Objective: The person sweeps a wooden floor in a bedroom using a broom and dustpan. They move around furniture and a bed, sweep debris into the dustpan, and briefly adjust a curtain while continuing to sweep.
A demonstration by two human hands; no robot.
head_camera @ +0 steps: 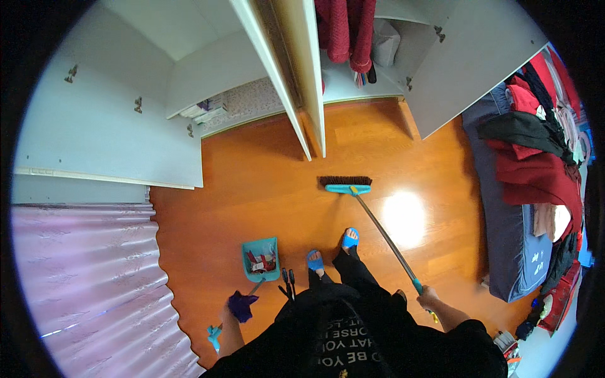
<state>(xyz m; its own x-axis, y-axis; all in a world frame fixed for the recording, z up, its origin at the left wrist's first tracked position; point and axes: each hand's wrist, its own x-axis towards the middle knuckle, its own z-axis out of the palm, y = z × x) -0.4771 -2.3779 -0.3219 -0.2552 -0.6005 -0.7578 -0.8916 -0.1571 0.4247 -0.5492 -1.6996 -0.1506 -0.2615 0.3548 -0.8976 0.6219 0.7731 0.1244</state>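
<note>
My right hand (427,298) grips the grip end of a long-handled push broom. Its turquoise head (348,189) with dark brown bristles rests on the wooden floor, ahead of my feet. At the lower left, my left hand (228,315) is around the pole of a long-handled dustpan (245,262), partly covered by a dark purple cloth (241,306) at the same spot. The turquoise pan is on the floor, holding red and white scraps of litter (261,262). Below the hand, the dustpan's light-blue handle end (214,334) shows.
Open white wardrobe doors (118,137) reach over the floor (227,189) ahead and left; another door (465,66) stands open at the right. Red garments (338,33) hang inside. A bed (491,227) piled with clothes (534,175) is on the right, a pink curtain (94,264) on the left.
</note>
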